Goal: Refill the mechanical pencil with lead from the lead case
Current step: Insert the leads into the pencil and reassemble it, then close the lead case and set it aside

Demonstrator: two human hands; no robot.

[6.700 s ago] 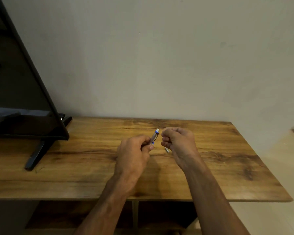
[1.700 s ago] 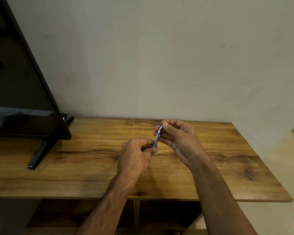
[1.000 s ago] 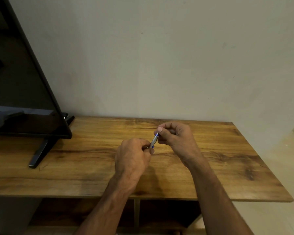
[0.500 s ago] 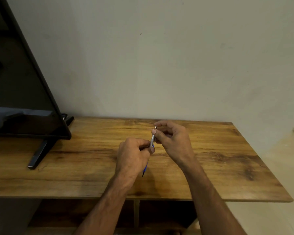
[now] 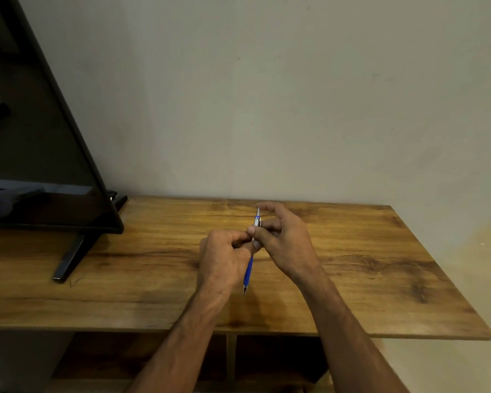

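A mechanical pencil (image 5: 249, 269) with a blue grip and a silver upper barrel stands nearly upright above the wooden table (image 5: 366, 279), tip pointing down toward me. My left hand (image 5: 224, 259) grips its middle with curled fingers. My right hand (image 5: 284, 239) pinches the silver upper barrel between thumb and fingers, with the index finger reaching over the top end. The lead case is not visible; the hands may hide it.
A black flat screen (image 5: 40, 137) on a dark stand foot (image 5: 68, 259) fills the left side of the table. A plain wall rises behind. The table's front edge runs below my forearms, with open shelf space under it.
The pencil has slid down through my left hand, so its blue grip and tip now show below the fist. My right hand has moved from the top end to pinching the silver barrel.
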